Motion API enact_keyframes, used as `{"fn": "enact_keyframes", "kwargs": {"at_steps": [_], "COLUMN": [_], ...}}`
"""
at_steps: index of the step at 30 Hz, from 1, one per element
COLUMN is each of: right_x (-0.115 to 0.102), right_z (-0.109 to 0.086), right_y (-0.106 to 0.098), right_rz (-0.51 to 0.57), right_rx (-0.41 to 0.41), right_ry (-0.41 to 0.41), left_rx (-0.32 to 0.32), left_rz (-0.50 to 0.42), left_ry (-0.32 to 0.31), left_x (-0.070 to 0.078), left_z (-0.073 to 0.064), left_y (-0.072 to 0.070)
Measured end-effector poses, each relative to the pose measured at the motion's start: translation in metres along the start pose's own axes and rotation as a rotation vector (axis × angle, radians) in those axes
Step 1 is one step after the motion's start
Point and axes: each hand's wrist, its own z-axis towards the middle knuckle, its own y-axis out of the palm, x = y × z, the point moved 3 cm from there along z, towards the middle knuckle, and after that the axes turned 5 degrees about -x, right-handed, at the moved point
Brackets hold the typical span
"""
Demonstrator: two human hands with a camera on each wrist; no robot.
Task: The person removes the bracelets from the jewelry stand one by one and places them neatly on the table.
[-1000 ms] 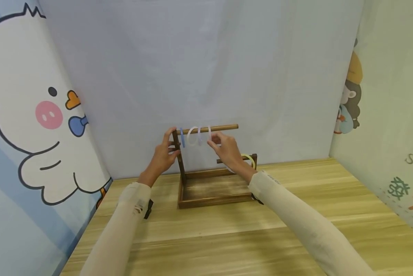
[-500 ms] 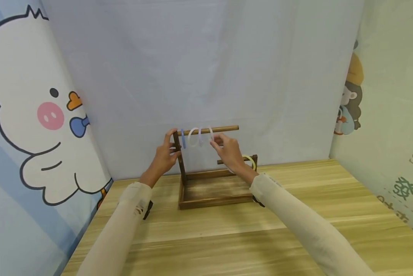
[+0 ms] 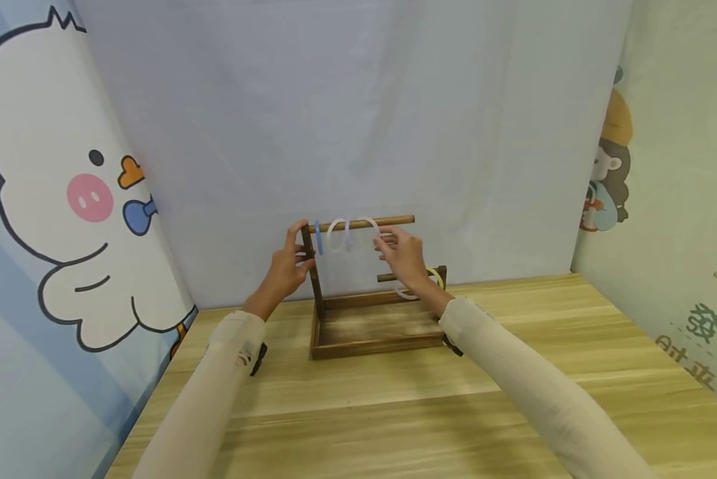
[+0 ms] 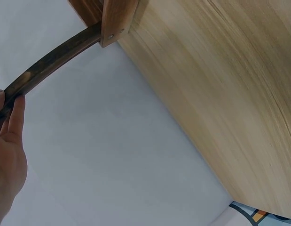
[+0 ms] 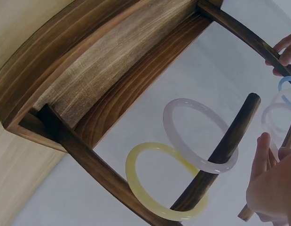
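The left hand [image 3: 285, 273] grips the upper part of the upright post [image 3: 313, 283], thumb and fingers closed against it; the right hand [image 3: 405, 256] pinches the edge of a pale ring [image 3: 373, 223] between thumb and fingertips. From where I stand, this ring appears to encircle the upper bar [image 3: 397, 221], between the lilac ring [image 3: 348, 236] and the bar's free end; its lower part is hard to make out. A white ring [image 3: 330, 238] and a blue ring [image 3: 318, 238] hang nearer the post. Caution: a pull out of line with the bar could make the pinched ring bind and lever the post. If the left grip loosened under that load, the tray [image 3: 370, 346] could tip or slide. A weak pinch on so smooth a ring could let it slip. A knock from the right sleeve [image 3: 526, 382] could disturb the yellow ring [image 5: 130, 172] and the milky ring [image 5: 168, 117] around the lower bar [image 5: 234, 127]. Surface: a table [image 3: 346, 426] with light, streaked wood grain. Room: a pale grey cloth [image 3: 310, 120] hangs behind; a blue panel [image 3: 29, 399] printed with a white cartoon bird stands at left, a pale green panel [image 3: 688, 166] with lettering at right.
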Motion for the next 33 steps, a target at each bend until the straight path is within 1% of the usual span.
{"fn": "enact_keyframes", "kwargs": {"at_steps": [4,9,14,19,24,33], "right_x": [0.004,0.01,0.009,0.012,0.013,0.02], "right_z": [0.001,0.002,0.004,0.001,-0.002,-0.003], "right_y": [-0.006,-0.015,-0.025,-0.033,-0.039,-0.053], "right_rz": [0.072,0.094,0.07,0.053,0.047,0.037], "right_rx": [0.004,0.016,0.01,-0.004,-0.029,-0.021], "right_ry": [0.063,0.119,0.135,0.152,0.17,0.179], "left_rx": [0.001,-0.001,0.013,0.002,-0.014,-0.028], "left_rz": [0.003,0.013,0.035,0.05,0.065,0.068], "left_ry": [-0.004,0.01,-0.013,-0.023,-0.032,-0.016], "left_x": [0.001,0.001,0.0,0.0,0.001,0.004], "left_z": [0.001,0.003,0.006,0.007,0.004,0.005], "left_y": [0.0,0.002,0.001,0.003,0.005,0.003]}}
